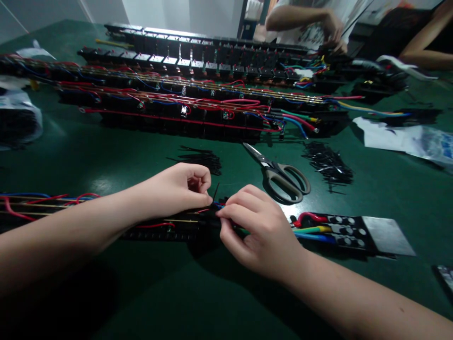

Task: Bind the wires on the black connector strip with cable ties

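Observation:
In front of me lies a long black strip assembly (pixel 184 231) with red, blue and brass-coloured lines along it. My left hand (pixel 187 189) is closed, thumb and fingertip pinched on a thin black cable tie (pixel 215 191) that sticks up over the wires. Close beside it, my right hand (pixel 260 229) is closed too, its fingertips pressed together at the wire bundle; what they grip is hidden. To the right of that hand, red, yellow and blue wires (pixel 314 230) run into a black end block (pixel 350 231) with a silver plate (pixel 387 235).
Scissors (pixel 279 177) lie beyond my right hand, between two piles of black cable ties (pixel 329 165) (pixel 201 158). Several wired black strips (pixel 177 106) extend across the green table (pixel 141 302). Plastic bags (pixel 406 139) lie at the sides. Another person's arm (pixel 300 19) is at the back.

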Demonstrator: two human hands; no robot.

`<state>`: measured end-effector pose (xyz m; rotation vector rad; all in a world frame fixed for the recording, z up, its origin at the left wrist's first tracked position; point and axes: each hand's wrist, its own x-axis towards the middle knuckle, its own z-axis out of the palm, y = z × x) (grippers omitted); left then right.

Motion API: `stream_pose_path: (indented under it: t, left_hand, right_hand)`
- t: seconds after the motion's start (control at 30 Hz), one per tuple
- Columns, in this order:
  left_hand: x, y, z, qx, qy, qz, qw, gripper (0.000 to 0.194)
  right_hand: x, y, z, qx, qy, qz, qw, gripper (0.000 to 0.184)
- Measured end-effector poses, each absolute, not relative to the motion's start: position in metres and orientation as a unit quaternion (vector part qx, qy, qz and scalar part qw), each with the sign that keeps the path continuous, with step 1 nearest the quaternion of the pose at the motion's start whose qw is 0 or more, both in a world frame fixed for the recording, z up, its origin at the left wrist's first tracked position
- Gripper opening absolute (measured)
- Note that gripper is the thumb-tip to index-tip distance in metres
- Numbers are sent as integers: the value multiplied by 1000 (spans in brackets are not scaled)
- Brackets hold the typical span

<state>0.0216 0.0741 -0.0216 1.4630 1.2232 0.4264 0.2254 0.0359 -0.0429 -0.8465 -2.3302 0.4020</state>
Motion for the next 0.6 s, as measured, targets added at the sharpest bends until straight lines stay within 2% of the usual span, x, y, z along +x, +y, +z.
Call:
stream_pose_path:
  t: [0.2, 0.6]
  left_hand:
    - [20, 75, -19, 620, 519, 169, 564, 20]
    - [16, 73, -23, 665, 502, 131, 537, 12]
  right_hand:
    - [227, 37, -41, -321, -885, 161, 297, 28]
    - [230, 38, -41, -304, -871, 176, 344, 29]
